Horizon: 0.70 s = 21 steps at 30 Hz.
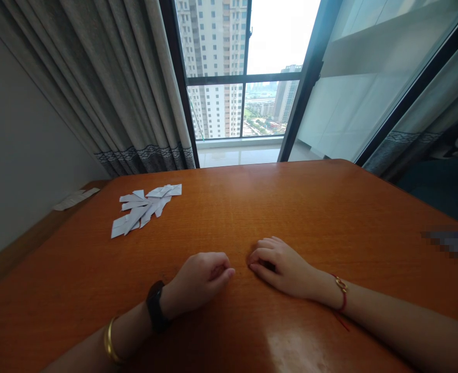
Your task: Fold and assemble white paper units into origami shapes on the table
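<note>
My left hand (200, 280) rests on the wooden table (275, 202) in a loose fist, its thumb lying along the curled fingers. Nothing shows in it. A black band (158, 306) and a gold bangle (111, 342) sit on that wrist and forearm. Just to the right, a small gap away, my right hand (281, 267) lies on the tabletop with fingers curled and thumb near the index fingertip; I see no object in it. Its wrist wears a red cord bracelet (341, 290). Beyond my left hand lies a loose heap of white paper strips (147, 207), touched by neither hand.
More pale paper (76, 198) lies at the far left beside the wall. A blurred-out greyish patch (454, 246) covers something at the right table edge. Grey curtains (135, 93) hang behind the table, with a window (244, 80) between dark frames.
</note>
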Motion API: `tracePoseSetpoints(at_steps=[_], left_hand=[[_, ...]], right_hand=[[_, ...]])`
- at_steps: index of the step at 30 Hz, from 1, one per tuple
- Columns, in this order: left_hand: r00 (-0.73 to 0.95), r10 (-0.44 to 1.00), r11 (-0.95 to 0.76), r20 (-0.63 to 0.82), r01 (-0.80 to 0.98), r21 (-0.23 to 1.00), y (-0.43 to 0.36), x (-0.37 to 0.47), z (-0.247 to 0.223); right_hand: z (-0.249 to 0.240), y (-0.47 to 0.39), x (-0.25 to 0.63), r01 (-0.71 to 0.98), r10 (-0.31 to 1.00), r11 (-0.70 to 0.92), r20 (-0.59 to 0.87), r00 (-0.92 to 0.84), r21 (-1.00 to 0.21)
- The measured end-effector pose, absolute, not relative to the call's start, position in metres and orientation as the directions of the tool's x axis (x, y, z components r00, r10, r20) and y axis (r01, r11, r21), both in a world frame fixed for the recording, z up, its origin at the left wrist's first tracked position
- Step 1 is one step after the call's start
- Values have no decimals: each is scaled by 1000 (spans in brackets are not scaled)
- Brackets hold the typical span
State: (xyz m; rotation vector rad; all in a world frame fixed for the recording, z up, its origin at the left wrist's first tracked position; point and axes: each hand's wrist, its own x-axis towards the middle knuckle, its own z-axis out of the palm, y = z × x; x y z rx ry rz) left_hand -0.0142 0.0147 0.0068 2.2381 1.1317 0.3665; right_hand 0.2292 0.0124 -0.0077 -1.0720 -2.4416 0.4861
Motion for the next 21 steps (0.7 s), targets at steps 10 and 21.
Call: tracePoseSetpoints(at_steps=[10, 21], left_hand=[[601, 799, -457, -27, 635, 622, 13, -15, 8], [609, 793, -464, -21, 626, 627, 14, -14, 8]], right_hand=[[-4, 12, 228, 592, 742, 657, 261, -618, -467], [-5, 12, 228, 592, 748, 650, 261, -610, -477]])
